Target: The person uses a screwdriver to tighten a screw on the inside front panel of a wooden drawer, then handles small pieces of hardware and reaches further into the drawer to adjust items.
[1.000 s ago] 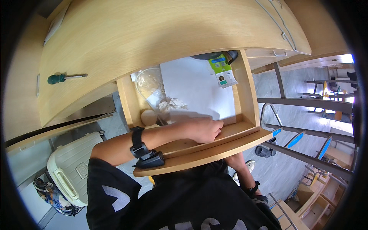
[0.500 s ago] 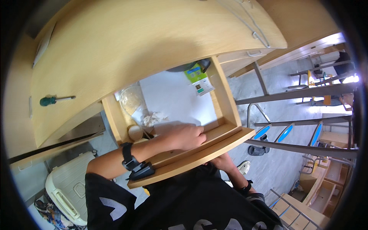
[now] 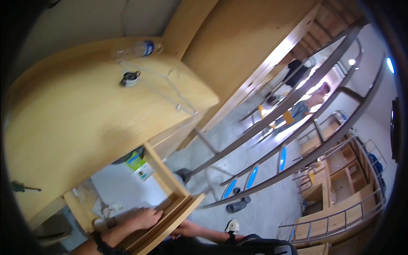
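A wooden drawer (image 3: 163, 172) is pulled out of the desk, its front panel (image 3: 180, 217) standing slightly apart from the box behind it. Against the inner side of that front rests my left hand (image 3: 146, 217), fingers curled closed; anything in them is hidden. My right hand (image 3: 185, 228) is at the outer face of the front panel, its fingers mostly out of sight. Inside the drawer lie a white sheet (image 3: 123, 180), a green-and-white packet (image 3: 139, 165), clear plastic wrapping (image 3: 88, 193) and a crumpled white tissue (image 3: 111, 209).
On the desk top (image 3: 80, 119) are a green-handled screwdriver (image 3: 18, 186), a wire hanger (image 3: 163, 91), a small black-and-white round object (image 3: 129, 79) and a clear bottle (image 3: 135, 50). A metal ladder with blue treads (image 3: 252, 176) stands to the right. Dark slippers (image 3: 238, 206) lie on the floor; another person (image 3: 312, 102) is farther off.
The view has swung up and to the right, bringing the hanger, bottle and far room into sight. Both hands keep their places at the drawer front.
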Motion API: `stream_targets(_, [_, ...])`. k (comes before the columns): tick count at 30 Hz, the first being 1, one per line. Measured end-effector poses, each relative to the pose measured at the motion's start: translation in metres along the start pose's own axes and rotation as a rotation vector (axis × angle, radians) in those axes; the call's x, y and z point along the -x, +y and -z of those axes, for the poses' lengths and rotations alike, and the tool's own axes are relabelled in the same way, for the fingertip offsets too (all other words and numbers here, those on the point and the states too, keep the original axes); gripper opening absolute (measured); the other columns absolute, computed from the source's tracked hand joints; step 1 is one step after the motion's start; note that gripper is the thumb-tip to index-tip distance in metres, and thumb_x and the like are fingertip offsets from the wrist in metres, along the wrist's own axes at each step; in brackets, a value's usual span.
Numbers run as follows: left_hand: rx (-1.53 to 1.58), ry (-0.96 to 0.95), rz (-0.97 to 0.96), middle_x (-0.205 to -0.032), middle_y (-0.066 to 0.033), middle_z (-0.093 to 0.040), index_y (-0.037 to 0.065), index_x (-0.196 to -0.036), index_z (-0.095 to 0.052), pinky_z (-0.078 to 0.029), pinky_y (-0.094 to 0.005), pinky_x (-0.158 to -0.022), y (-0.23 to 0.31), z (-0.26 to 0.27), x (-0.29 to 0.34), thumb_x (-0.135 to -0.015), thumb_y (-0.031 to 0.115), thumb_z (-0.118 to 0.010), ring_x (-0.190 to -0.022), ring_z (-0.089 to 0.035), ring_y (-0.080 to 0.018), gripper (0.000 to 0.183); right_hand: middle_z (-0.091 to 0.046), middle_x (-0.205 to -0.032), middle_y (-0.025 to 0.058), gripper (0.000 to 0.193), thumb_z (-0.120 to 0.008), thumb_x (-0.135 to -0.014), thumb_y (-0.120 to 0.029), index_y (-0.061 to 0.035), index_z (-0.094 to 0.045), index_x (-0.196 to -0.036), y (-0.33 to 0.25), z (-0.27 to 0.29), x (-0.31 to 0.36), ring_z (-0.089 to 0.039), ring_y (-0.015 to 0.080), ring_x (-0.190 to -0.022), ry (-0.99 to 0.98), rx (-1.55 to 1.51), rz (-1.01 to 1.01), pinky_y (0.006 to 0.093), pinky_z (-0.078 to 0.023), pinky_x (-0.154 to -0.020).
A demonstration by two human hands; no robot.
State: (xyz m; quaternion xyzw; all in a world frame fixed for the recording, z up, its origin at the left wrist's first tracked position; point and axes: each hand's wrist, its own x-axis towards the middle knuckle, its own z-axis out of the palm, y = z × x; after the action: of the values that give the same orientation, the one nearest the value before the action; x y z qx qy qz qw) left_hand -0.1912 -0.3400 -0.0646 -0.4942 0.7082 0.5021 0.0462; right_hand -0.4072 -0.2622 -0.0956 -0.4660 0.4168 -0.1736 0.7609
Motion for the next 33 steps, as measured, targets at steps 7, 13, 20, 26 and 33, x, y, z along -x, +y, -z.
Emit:
stream_targets(7, [0.221,0.012,-0.305,-0.108,-0.0266,-0.065,0.002,-0.106,-0.065,-0.045,-0.045,-0.095,-0.062,-0.044,-0.046,-0.087,0.04,-0.046,-0.105,-0.06,-0.0426,0.047,-0.06,-0.072,0.0005,0.022,-0.059,-0.099,-0.024,-0.0021,-0.062,-0.099,0.038,0.019,-0.022,-0.057,0.0076,-0.064,-0.048,0.143,0.072,0.0236,-0.047,-0.057])
stream_targets(13, [0.241,-0.043,-0.231,-0.104,-0.0229,-0.068,0.003,-0.108,-0.067,-0.05,-0.042,-0.088,-0.091,-0.071,-0.093,-0.089,0.03,-0.049,-0.096,-0.066,-0.0369,0.037,-0.068,-0.082,0.0053,0.021,-0.064,-0.094,-0.018,-0.0008,-0.067,-0.107,0.082,0.042,-0.028,-0.064,0.0135,-0.069,0.135,0.266,0.156,0.0279,-0.054,-0.06])
stream_targets(20, [0.27,0.009,-0.195,-0.099,-0.0277,-0.067,-0.001,-0.101,-0.068,-0.051,-0.0448,-0.08,-0.035,-0.023,-0.042,-0.09,0.038,-0.057,-0.096,-0.066,-0.0409,0.042,-0.068,-0.082,0.0059,0.022,-0.064,-0.094,-0.018,-0.0008,-0.067,-0.107,0.07,0.047,-0.031,-0.064,0.0139,-0.069,0.136,0.319,0.144,0.0281,-0.054,-0.06])
stream_targets(26, [-0.119,0.058,-0.473,-0.099,-0.0237,-0.069,0.005,-0.11,-0.068,-0.052,-0.0445,-0.082,-0.079,-0.058,-0.108,-0.084,0.039,-0.066,-0.097,-0.066,-0.0398,0.043,-0.068,-0.082,0.0065,0.022,-0.064,-0.095,-0.019,-0.0008,-0.067,-0.107,0.065,0.047,-0.032,-0.064,0.0142,-0.069,0.134,0.338,0.134,0.0282,-0.055,-0.06])
stream_targets(33, [0.369,-0.147,-0.148,-0.104,-0.0229,-0.07,0.005,-0.113,-0.069,-0.053,-0.0408,-0.082,-0.059,-0.036,-0.068,-0.088,0.04,-0.065,-0.097,-0.069,-0.032,0.043,-0.068,-0.082,0.0071,0.022,-0.064,-0.095,-0.019,-0.0008,-0.067,-0.107,0.071,0.051,-0.029,-0.064,0.0147,-0.069,0.086,0.306,0.116,0.0284,-0.055,-0.06])
